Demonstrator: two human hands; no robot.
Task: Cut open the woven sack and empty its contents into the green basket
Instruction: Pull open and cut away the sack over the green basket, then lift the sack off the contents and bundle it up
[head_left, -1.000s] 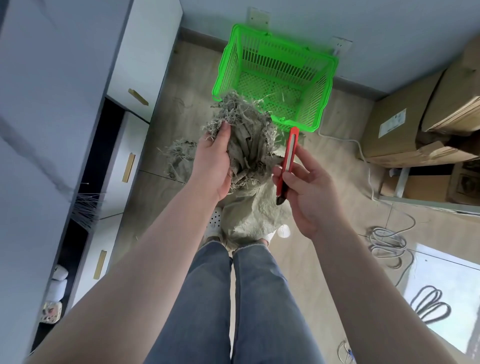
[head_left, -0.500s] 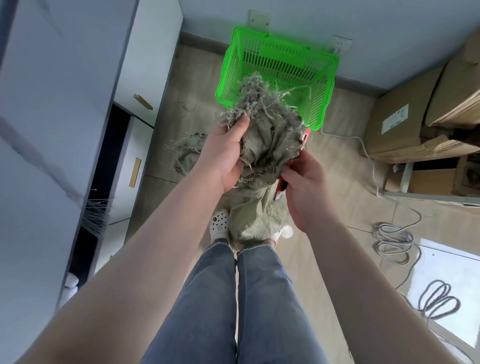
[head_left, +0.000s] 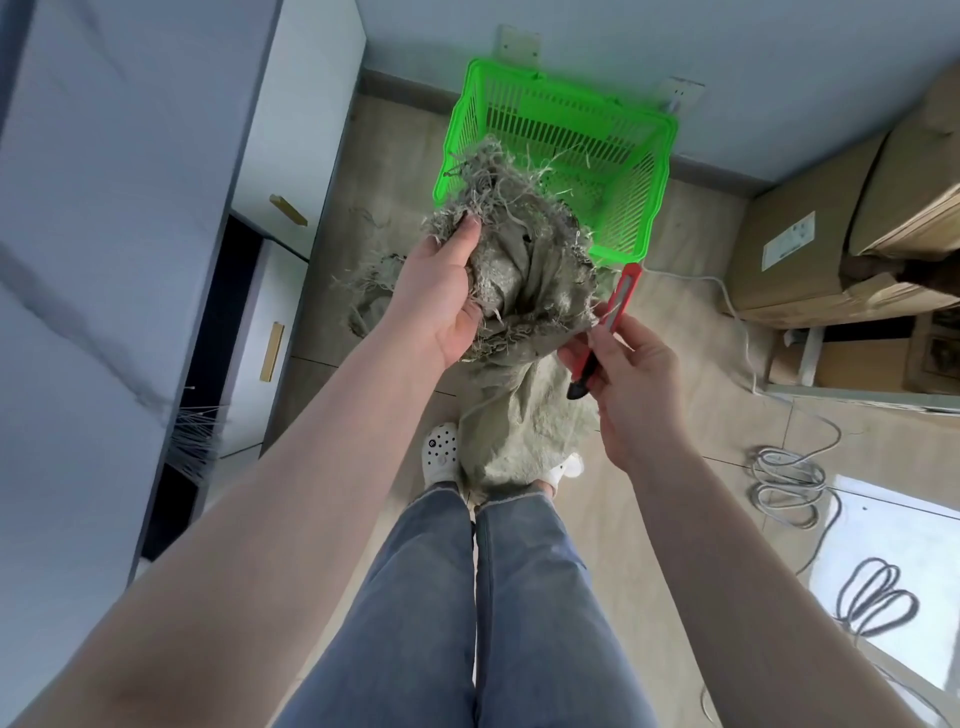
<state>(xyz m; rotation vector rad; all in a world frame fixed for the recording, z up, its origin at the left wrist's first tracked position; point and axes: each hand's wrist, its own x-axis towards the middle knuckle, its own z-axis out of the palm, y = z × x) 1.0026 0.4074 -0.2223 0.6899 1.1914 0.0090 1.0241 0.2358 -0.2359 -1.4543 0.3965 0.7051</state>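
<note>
The left hand (head_left: 441, 291) grips the frayed top of the sack (head_left: 524, 332), which stands by the feet just before the green basket (head_left: 558, 156), while the right hand (head_left: 631, 384) holds a red knife (head_left: 605, 325) beside it.

Basket (head_left: 657, 171) on floor ahead, against far wall. Sack (head_left: 524, 322) upright between basket and person's feet, its frayed top overlapping basket's near rim. Left hand (head_left: 441, 291) on sack's left side, right hand (head_left: 631, 379) just right of sack with knife (head_left: 605, 322) in it, knife tip toward basket. Cabinets (head_left: 306, 130) along left. Cardboard boxes (head_left: 831, 249) far right. Coiled cables (head_left: 789, 483) on floor right of legs.
</note>
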